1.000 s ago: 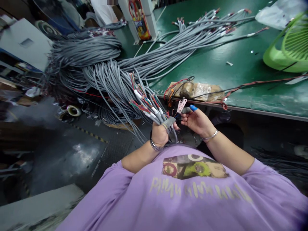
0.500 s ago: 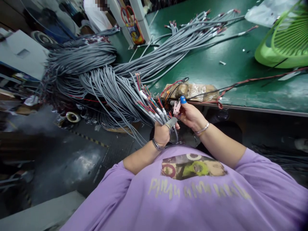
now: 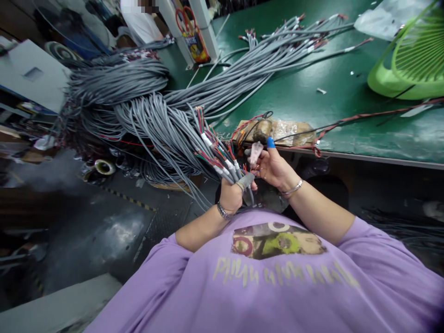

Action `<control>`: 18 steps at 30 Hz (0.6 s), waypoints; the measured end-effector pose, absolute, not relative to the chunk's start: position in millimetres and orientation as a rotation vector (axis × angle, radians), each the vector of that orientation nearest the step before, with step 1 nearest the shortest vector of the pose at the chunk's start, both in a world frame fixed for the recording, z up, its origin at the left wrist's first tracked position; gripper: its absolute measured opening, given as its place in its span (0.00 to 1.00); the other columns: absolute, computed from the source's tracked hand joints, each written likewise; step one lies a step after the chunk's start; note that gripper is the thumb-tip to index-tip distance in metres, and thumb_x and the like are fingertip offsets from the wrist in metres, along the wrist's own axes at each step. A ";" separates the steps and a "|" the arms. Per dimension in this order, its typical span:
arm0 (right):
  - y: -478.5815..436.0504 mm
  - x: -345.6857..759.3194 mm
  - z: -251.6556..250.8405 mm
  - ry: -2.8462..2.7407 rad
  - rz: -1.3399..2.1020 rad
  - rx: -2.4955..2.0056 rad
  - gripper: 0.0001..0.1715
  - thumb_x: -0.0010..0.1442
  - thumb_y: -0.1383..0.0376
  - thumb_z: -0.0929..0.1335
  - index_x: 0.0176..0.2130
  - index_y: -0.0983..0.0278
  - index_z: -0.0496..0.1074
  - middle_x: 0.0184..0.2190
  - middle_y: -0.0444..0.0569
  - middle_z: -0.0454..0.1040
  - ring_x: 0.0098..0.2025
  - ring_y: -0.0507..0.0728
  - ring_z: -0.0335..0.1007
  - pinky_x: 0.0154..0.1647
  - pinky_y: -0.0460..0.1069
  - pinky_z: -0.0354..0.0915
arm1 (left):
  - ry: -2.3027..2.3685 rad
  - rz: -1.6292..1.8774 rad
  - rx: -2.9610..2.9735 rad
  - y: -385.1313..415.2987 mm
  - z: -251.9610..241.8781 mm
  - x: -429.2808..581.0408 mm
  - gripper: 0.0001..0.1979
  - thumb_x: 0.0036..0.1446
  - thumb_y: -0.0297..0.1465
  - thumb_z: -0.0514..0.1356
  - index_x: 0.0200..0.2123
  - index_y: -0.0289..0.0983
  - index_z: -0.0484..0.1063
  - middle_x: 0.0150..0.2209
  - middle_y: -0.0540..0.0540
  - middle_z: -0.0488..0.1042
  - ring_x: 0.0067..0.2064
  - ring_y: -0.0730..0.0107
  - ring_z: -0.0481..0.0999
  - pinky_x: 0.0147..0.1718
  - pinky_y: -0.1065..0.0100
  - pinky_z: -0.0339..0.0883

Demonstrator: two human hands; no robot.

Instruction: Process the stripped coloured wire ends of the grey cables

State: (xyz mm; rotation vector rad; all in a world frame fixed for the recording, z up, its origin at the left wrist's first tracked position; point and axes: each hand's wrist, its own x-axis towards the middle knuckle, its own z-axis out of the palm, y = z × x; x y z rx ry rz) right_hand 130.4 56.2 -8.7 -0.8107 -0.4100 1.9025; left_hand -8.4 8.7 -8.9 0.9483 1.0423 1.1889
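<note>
Head cam, the only view here, with the clock centred on the hands. Left hand [image 3: 231,196] is clenched around a cable bundle [image 3: 227,172], basically a fistful of grey leads with white sleeves and bare coloured wire ends fanning out toward 11 o'clock from the fist. There's a grey thumb wrap [image 3: 246,181] lying right across the bundle, and a silver watch-style band [image 3: 222,211] on that wrist.

Right hand [image 3: 275,171] sits close by at the left one's 2 o'clock, fingers curled and pinching a pale pink clip [image 3: 256,151] that pokes out toward 10 o'clock. The clip's pretty blurry, so I can't tell if its arms are together. Some thin wire ends are near those fingertips; can't say if they touch. Blue thumb cover [image 3: 270,143] on that hand too, plus a bangle [image 3: 294,187].

Around all that: the huge cable pile [image 3: 121,88] is off at 10 o'clock, and more cables [image 3: 249,76] lie spread on the green table [image 3: 350,122] at 12. A taped cardboard strip [image 3: 294,132] lies along the table edge at 1, with the lime green fan [image 3: 412,60] further out at 2. Someone in a white top [image 3: 138,23] is way back at 11. Purple shirt [image 3: 256,286] fills 6 o'clock.
</note>
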 end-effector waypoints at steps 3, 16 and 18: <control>55.9 132.9 -3.4 -0.442 1.938 -0.793 0.33 0.60 0.37 0.65 0.33 0.63 0.73 0.26 0.46 0.75 0.24 0.51 0.66 0.25 0.47 0.65 | 1.019 1.252 0.945 5.5 -7.6 -10.3 0.15 0.46 0.40 0.72 0.25 0.36 0.73 0.19 0.51 0.74 0.21 0.73 0.74 0.24 0.69 0.72; 59.0 125.4 -25.1 -0.488 1.809 -0.700 0.29 0.62 0.41 0.68 0.30 0.64 0.72 0.23 0.44 0.73 0.22 0.49 0.65 0.22 0.45 0.63 | 1.041 1.318 0.898 12.9 -5.8 3.5 0.15 0.46 0.39 0.71 0.24 0.35 0.73 0.19 0.51 0.74 0.20 0.74 0.73 0.21 0.71 0.69; 59.9 122.4 -27.2 -0.507 1.876 -0.660 0.32 0.59 0.37 0.67 0.31 0.63 0.72 0.24 0.44 0.74 0.20 0.50 0.63 0.18 0.46 0.61 | 1.066 1.320 0.894 13.3 -7.2 4.6 0.15 0.45 0.39 0.71 0.23 0.35 0.72 0.19 0.51 0.74 0.19 0.74 0.73 0.21 0.71 0.69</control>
